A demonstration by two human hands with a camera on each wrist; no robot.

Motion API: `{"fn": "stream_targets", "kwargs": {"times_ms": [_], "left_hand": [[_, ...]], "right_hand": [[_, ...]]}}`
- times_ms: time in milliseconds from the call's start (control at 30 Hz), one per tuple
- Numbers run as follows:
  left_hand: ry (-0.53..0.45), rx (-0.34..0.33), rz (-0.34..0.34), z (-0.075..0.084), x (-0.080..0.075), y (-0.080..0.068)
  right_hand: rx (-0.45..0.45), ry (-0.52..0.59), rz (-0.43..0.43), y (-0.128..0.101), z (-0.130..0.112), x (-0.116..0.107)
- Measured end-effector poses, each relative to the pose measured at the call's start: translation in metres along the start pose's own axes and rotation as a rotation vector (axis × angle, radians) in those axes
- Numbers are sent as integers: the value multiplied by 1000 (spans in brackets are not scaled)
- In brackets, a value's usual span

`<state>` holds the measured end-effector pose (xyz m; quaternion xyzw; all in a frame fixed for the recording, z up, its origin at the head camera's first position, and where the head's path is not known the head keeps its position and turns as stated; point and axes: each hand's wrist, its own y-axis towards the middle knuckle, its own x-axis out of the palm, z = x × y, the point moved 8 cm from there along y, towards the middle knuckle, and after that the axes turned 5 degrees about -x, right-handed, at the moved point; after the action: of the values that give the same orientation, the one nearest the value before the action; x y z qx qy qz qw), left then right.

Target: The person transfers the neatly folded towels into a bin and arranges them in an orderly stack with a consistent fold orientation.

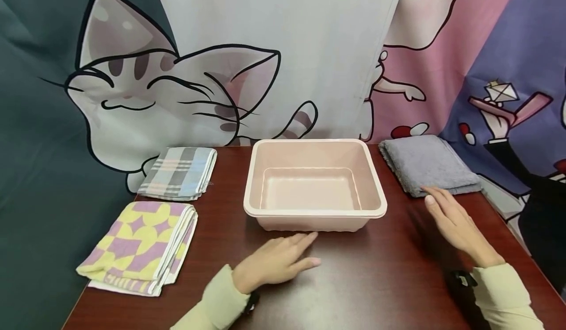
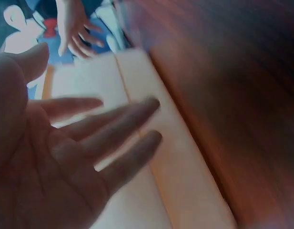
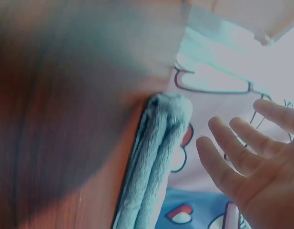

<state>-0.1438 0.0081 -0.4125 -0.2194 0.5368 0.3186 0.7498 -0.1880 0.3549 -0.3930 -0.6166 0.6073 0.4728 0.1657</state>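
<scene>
A pale pink plastic basin (image 1: 314,213) stands upright on the table with nothing in it. In front of its near side is my left hand (image 1: 276,261), fingers extended and holding nothing; the left wrist view shows its spread fingers before the basin wall (image 2: 185,157). At the right, my right hand (image 1: 460,227) reaches toward a folded grey plush towel (image 1: 431,165), its fingertips right at the near edge in the head view. The right wrist view shows those fingers spread and bare, beside the towel's folded edge (image 3: 154,157).
On the left lie a folded plaid cloth (image 1: 179,173) and, nearer, a folded yellow and purple towel (image 1: 137,244). A cartoon-printed curtain (image 1: 327,50) hangs behind the dark red-brown table (image 1: 376,281). Something black (image 1: 544,232) stands past the table's right edge.
</scene>
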Motion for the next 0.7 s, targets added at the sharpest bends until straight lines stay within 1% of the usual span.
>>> {"fn": "stream_targets", "kwargs": {"times_ms": [67,133,200,267,333,400,500,533,600,700], "left_hand": [[-41,-15,-47,10,8,8],[-89,-36,-108,17,16,17],[-138,-60,-176,24,23,25],[-176,-74,-227,31,27,34],[-201,-81,-264,39,32,42],[-217,-76,-284,48,36,51],[-241,-72,-298,61,44,67],[-246,-76,-300,65,47,72],[-266,-89,-299,71,52,83],[-258,-105,-279,81,58,96]], "right_hand": [[-3,33,38,1,5,-8],[16,74,63,3,12,-15],[49,135,70,7,21,-19],[73,210,59,11,31,-22],[114,319,51,15,44,-24],[162,440,55,19,57,-27],[262,637,101,25,79,-34],[289,664,112,26,86,-36],[339,676,122,31,98,-41],[376,589,92,37,113,-47]]}}
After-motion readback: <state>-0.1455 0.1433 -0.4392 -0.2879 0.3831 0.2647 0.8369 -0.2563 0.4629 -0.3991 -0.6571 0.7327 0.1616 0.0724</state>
